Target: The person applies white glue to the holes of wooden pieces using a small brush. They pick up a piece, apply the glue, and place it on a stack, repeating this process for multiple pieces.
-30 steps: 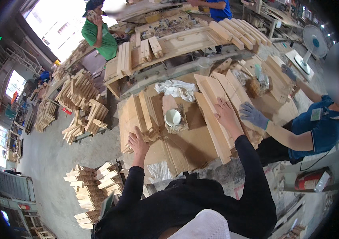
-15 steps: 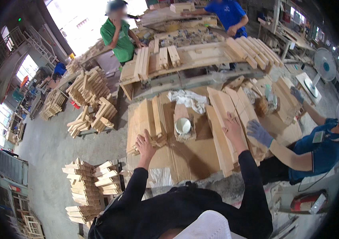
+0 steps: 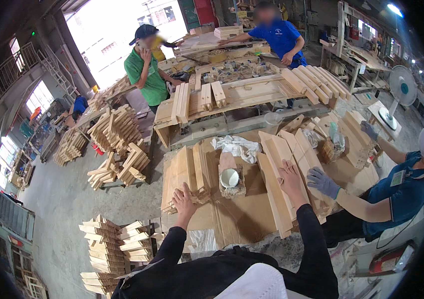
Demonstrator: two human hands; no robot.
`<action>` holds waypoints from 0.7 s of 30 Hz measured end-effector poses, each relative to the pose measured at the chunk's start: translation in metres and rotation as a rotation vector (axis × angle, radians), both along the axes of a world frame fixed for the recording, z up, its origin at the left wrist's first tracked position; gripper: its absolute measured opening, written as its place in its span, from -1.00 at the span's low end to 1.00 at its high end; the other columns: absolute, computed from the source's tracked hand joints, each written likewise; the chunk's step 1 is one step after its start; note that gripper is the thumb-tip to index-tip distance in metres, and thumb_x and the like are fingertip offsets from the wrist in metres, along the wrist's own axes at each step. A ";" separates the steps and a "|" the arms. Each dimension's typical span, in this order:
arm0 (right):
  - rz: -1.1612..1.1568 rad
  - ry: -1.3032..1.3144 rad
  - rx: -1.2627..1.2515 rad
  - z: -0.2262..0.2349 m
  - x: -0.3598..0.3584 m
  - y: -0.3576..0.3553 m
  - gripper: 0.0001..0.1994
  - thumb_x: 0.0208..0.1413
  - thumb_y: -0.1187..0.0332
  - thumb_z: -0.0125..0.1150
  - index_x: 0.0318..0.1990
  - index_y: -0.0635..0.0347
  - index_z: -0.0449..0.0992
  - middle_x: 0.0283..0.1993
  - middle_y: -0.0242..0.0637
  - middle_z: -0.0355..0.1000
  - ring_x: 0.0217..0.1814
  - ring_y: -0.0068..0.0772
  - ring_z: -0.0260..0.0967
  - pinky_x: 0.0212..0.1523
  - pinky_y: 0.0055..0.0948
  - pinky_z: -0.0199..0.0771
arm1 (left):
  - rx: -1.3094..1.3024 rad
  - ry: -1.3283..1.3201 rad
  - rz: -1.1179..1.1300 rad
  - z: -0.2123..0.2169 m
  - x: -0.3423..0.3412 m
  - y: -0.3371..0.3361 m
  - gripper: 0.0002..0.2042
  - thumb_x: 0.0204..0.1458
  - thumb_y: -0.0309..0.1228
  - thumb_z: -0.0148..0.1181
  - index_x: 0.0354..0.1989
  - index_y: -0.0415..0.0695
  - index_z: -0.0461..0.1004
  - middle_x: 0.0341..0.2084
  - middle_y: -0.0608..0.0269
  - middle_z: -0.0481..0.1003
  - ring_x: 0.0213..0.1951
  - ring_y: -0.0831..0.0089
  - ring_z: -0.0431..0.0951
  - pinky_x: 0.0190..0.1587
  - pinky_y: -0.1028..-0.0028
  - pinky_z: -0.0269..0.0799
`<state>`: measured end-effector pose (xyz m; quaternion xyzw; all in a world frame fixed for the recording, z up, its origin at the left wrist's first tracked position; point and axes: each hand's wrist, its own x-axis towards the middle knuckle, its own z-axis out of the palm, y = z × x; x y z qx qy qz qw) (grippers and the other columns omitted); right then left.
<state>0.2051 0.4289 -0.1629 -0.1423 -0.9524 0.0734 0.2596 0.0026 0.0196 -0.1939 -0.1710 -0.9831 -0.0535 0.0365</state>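
Observation:
My left hand (image 3: 184, 203) rests on the near end of a left-hand stack of pale wooden pieces (image 3: 178, 168), its fingers apart over their edge. Fingers spread, my right hand (image 3: 291, 183) lies on long wooden boards (image 3: 271, 172) set side by side at the right of the table. Between the two groups, a white cup (image 3: 229, 178) of pale contents sits on a smeared block (image 3: 227, 160). Right beside my right hand, a co-worker's grey-gloved hand (image 3: 323, 182) touches the neighbouring boards. What lies beneath my palms is hidden.
Cardboard (image 3: 242, 214) covers the table. A white cloth (image 3: 237, 148) lies behind the cup. Beyond stands a bench (image 3: 244, 97) with wooden pieces. Stacked wood (image 3: 103, 249) stands on the floor at left. A fan (image 3: 404, 87) is at right; two people stand across the bench.
The view has tilted up, so the table and wood sit lower in the picture. Both my hands stay on the same wood. The co-worker's glove stays beside my right hand.

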 end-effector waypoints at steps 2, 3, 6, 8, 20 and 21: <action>-0.006 -0.005 0.008 0.000 0.001 0.002 -0.56 -0.16 0.37 0.34 -0.03 0.19 0.47 0.39 -0.05 0.10 0.44 -0.08 0.00 0.40 -0.11 -0.04 | 0.009 -0.035 0.002 0.008 0.000 0.005 0.20 -0.31 -0.21 0.48 0.43 -0.01 -0.36 0.27 -0.39 -0.02 0.30 -0.21 0.02 0.26 -0.07 0.00; -0.010 -0.019 0.009 -0.001 0.005 0.000 -0.55 -0.16 0.36 0.34 -0.02 0.20 0.47 0.39 -0.05 0.10 0.44 -0.08 -0.01 0.40 -0.11 -0.04 | -0.001 -0.030 0.003 0.006 0.001 0.005 0.20 -0.31 -0.20 0.49 0.43 0.00 -0.36 0.27 -0.39 -0.02 0.30 -0.21 0.02 0.26 -0.07 0.00; 0.004 -0.033 -0.016 -0.001 -0.001 -0.001 -0.55 -0.15 0.36 0.33 -0.01 0.20 0.45 0.39 -0.03 0.09 0.44 -0.05 0.00 0.39 -0.08 -0.02 | -0.005 0.023 -0.003 -0.006 -0.002 -0.003 0.19 -0.29 -0.23 0.47 0.44 0.01 -0.36 0.25 -0.40 0.00 0.28 -0.22 0.05 0.24 -0.06 0.01; -0.003 -0.022 -0.002 -0.004 0.000 0.002 -0.54 -0.16 0.36 0.33 -0.01 0.18 0.45 0.38 -0.05 0.12 0.43 -0.08 0.01 0.38 -0.08 -0.02 | 0.028 0.017 -0.022 -0.002 0.001 -0.001 0.16 -0.29 -0.27 0.45 0.43 0.01 -0.34 0.23 -0.41 0.01 0.27 -0.23 0.06 0.24 -0.06 0.02; 0.020 -0.006 -0.082 0.000 0.005 -0.003 -0.58 -0.11 0.34 0.29 -0.01 0.16 0.48 0.38 -0.09 0.12 0.43 -0.13 0.03 0.38 -0.08 -0.01 | 0.014 0.095 -0.046 -0.007 0.004 -0.012 0.14 -0.29 -0.24 0.45 0.44 0.00 -0.29 0.20 -0.31 0.06 0.24 -0.18 0.09 0.21 -0.02 0.05; 0.031 0.020 -0.084 0.004 -0.002 0.001 -0.58 -0.10 0.34 0.29 -0.01 0.16 0.48 0.38 -0.10 0.13 0.44 -0.13 0.03 0.38 -0.08 -0.01 | 0.041 0.132 -0.044 -0.005 -0.004 -0.008 0.15 -0.29 -0.24 0.45 0.44 0.00 -0.29 0.20 -0.30 0.06 0.24 -0.18 0.09 0.21 -0.02 0.05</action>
